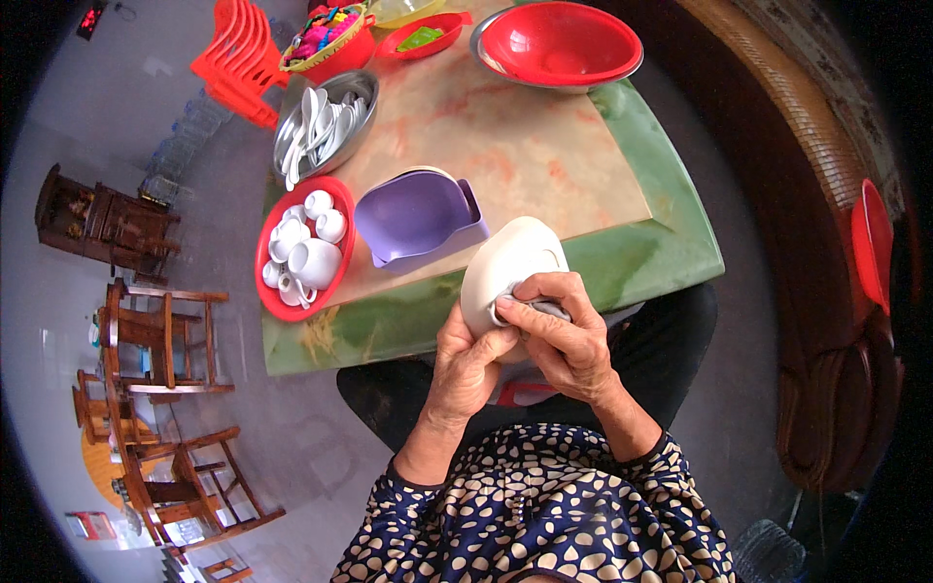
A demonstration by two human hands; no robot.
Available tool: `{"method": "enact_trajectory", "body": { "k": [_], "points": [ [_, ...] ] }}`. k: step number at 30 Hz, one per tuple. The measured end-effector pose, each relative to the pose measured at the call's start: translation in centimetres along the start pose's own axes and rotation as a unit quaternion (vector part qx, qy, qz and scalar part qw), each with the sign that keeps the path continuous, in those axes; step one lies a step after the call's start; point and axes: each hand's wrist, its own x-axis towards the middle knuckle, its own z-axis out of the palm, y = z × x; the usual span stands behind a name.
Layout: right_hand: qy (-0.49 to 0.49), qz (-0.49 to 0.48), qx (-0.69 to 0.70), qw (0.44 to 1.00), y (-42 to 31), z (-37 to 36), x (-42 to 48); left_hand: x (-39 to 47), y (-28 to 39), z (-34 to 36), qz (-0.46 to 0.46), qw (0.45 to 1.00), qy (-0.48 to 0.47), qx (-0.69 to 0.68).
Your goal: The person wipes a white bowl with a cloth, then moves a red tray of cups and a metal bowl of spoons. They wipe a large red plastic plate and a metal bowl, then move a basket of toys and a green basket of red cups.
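Above my lap, at the table's near edge, a cream-coloured bowl-like container (pixel 514 251) is tilted with its outer side up. My left hand (pixel 466 361) grips it from the lower left, thumb on its surface. In my right hand (pixel 568 335) is a bunched grey cloth (pixel 547 310), pinched between the fingers and pressed against the container. Just beyond, purple plastic containers (pixel 419 218) rest on the table, with a cream rim showing behind them. To their left is a red tray (pixel 260 280) holding several white cups and a small white pitcher (pixel 315 264).
A steel bowl (pixel 370 98) of white spoons (pixel 321 127) stands on the green-bordered table (pixel 619 266). Farther back are a red basin (pixel 561 44), a red strainer-like dish (pixel 444 40) and a basket (pixel 335 58) of colourful items. Stacked red chairs (pixel 237 65) and wooden chairs (pixel 168 342) stand left.
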Motion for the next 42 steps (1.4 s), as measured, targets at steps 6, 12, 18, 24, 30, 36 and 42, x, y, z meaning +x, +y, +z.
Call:
{"method": "enact_trajectory", "body": {
  "k": [6, 12, 18, 24, 30, 36, 42],
  "points": [
    [0.086, 0.047, -0.073, 0.992, 0.7, -0.7, 0.8, -0.1, -0.2, -0.8, 0.024, 0.983, -0.017, 0.183],
    [0.023, -0.026, -0.074, 0.997, -0.6, 0.0, 0.4, 0.4, -0.8, -1.0, 0.072, 0.971, -0.014, 0.229],
    [0.001, -0.070, -0.142, 0.987, -1.5, 0.3, 1.0, 0.4, -0.7, -1.2, 0.098, 0.950, -0.033, 0.295],
    [0.055, -0.030, -0.157, 0.986, -0.1, -0.5, 2.4, 0.4, -0.3, -0.1, 0.066, 0.932, -0.006, 0.358],
    [0.079, -0.004, -0.145, 0.986, 0.5, 0.1, 2.0, 0.6, -1.0, -0.8, 0.080, 0.934, -0.002, 0.347],
    [0.011, -0.054, -0.170, 0.984, -1.6, 1.1, 1.0, 0.4, -1.2, -1.2, 0.082, 0.937, 0.010, 0.340],
    [0.061, 0.015, -0.132, 0.989, 1.1, 0.1, 1.9, 0.5, -1.6, -1.2, 0.085, 0.937, 0.019, 0.338]
  ]
}}
